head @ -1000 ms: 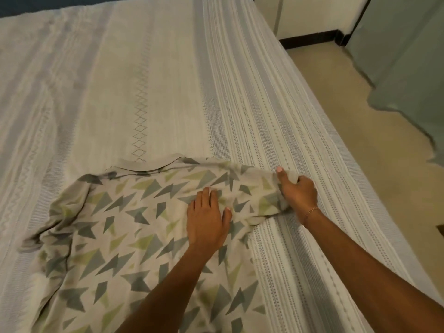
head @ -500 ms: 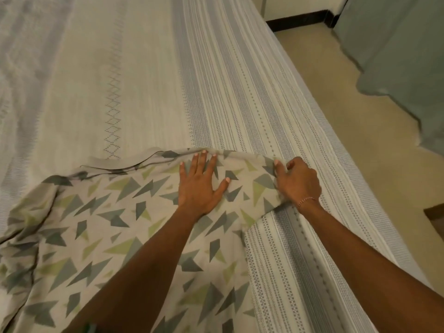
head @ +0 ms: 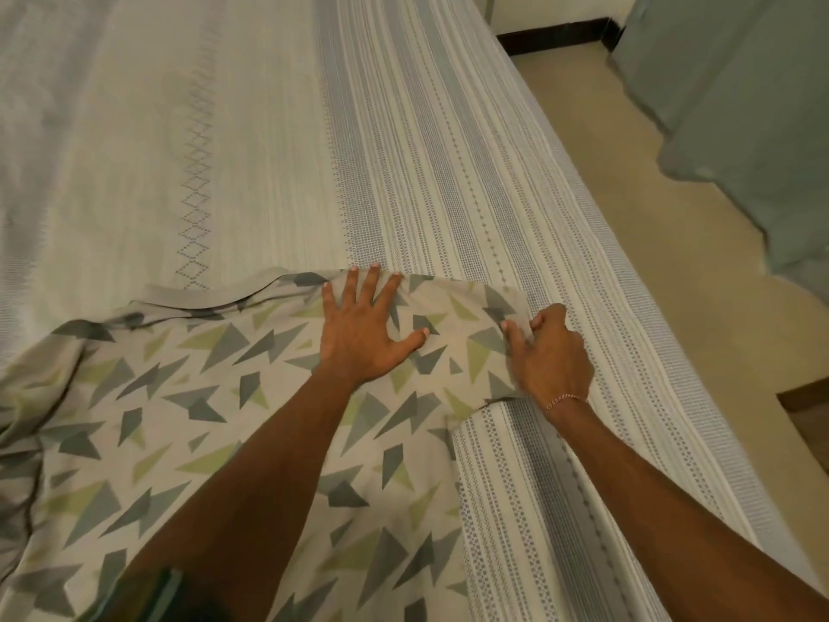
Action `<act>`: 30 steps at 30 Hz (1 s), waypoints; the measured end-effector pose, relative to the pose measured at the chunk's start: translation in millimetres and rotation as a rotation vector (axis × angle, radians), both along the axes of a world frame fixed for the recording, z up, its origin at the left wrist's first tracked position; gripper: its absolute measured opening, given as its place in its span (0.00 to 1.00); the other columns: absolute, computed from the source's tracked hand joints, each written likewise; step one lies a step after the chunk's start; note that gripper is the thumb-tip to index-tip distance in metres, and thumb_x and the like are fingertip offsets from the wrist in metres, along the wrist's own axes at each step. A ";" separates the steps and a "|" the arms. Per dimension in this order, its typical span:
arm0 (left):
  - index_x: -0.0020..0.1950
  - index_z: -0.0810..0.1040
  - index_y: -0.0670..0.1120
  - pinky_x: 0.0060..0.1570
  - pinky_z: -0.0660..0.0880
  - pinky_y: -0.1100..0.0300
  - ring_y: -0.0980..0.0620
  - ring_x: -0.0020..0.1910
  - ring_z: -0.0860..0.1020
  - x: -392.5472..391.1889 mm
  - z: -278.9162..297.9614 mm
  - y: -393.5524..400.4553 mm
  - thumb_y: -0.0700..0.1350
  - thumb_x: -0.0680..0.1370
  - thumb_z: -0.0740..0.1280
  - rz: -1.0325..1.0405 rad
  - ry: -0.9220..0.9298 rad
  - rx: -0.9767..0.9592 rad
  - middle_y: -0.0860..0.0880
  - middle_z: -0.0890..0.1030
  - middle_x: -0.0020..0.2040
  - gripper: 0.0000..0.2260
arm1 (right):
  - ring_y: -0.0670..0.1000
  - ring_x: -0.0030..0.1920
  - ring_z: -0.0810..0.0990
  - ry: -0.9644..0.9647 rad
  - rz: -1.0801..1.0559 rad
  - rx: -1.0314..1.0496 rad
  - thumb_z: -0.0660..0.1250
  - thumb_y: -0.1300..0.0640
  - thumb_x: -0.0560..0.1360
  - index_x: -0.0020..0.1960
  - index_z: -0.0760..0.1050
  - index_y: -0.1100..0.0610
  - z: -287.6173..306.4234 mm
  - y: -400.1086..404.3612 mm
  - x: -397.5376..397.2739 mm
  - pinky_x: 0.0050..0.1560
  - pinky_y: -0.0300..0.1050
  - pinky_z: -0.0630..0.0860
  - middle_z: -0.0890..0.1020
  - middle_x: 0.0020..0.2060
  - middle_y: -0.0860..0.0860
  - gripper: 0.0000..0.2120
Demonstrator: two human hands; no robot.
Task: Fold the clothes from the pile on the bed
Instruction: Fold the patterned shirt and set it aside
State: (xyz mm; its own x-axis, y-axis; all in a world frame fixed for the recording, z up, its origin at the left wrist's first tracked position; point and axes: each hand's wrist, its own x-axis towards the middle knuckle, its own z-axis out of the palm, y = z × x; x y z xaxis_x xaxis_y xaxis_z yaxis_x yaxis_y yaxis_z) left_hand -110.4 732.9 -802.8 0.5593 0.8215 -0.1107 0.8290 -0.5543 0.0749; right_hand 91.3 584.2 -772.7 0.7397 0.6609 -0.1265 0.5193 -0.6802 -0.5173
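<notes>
A beige shirt (head: 188, 419) printed with grey and green triangles lies spread on the striped bedsheet (head: 251, 141), its collar toward the far side. My left hand (head: 365, 327) presses flat on the shirt near the shoulder, fingers spread and reaching the fabric's far edge. My right hand (head: 549, 352) grips the end of the short sleeve (head: 475, 334) at the shirt's right side, fingers curled into the cloth. The shirt's left side is crumpled at the frame edge.
The bed's right edge (head: 628, 280) runs diagonally beside a beige floor (head: 673, 226). A grey-green curtain (head: 740, 105) hangs at the right. A dark skirting board (head: 551, 38) lines the far wall.
My left hand has slid forward over the shirt to its far edge. My right hand keeps hold of the sleeve and has drawn it out flatter to the right.
</notes>
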 end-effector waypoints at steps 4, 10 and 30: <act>0.82 0.44 0.56 0.76 0.36 0.38 0.46 0.81 0.40 -4.9 3.1 3.4 0.79 0.71 0.43 -0.033 -0.085 -0.114 0.50 0.42 0.83 0.45 | 0.61 0.41 0.81 -0.172 -0.016 -0.116 0.59 0.37 0.81 0.58 0.65 0.59 -8.6 -7.1 -13.7 0.39 0.49 0.71 0.82 0.44 0.59 0.24; 0.83 0.44 0.46 0.80 0.42 0.47 0.46 0.82 0.46 -78.5 23.5 -10.6 0.67 0.80 0.41 -0.024 -0.175 -0.104 0.46 0.47 0.83 0.37 | 0.62 0.56 0.74 -0.477 0.072 0.098 0.62 0.45 0.81 0.66 0.69 0.61 6.5 -16.2 -49.9 0.50 0.57 0.72 0.77 0.56 0.61 0.22; 0.42 0.82 0.36 0.39 0.73 0.56 0.49 0.36 0.80 -469.3 65.0 18.2 0.61 0.69 0.72 0.755 -0.629 -0.442 0.43 0.82 0.36 0.25 | 0.54 0.75 0.66 0.374 0.904 0.081 0.61 0.59 0.83 0.76 0.66 0.57 15.8 132.3 -442.0 0.75 0.45 0.62 0.69 0.74 0.54 0.22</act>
